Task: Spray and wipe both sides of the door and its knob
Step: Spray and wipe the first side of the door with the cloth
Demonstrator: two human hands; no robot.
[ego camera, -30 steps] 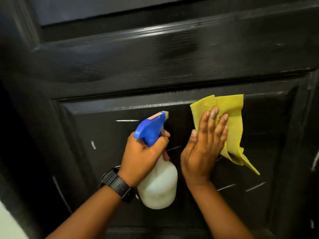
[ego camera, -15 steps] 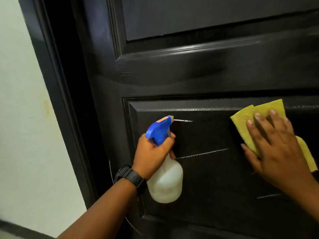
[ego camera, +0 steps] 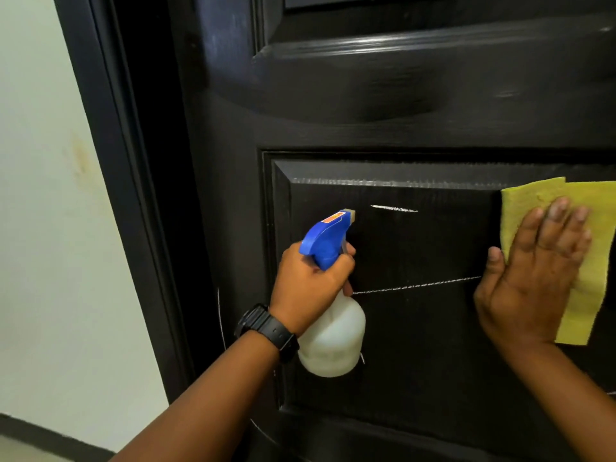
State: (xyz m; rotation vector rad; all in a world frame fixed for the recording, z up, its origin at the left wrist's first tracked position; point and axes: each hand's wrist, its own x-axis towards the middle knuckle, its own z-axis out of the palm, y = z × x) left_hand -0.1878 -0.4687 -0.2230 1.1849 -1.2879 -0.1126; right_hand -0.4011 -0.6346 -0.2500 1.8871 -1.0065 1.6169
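door (ego camera: 400,95): glossy black, thin white streaks | spray bottle (ego camera: 333,338): white body, blue head, orange label | cloth (ego camera: 533,195): plain yellow | watch (ego camera: 266,325): black | wall (ego camera: 50,228), left: pale cream, 1 yellowish stain | skirting (ego camera: 33,431), near left: dark grey

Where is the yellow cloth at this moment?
Head view, right edge: the right hand presses the yellow cloth flat against the lower door panel.
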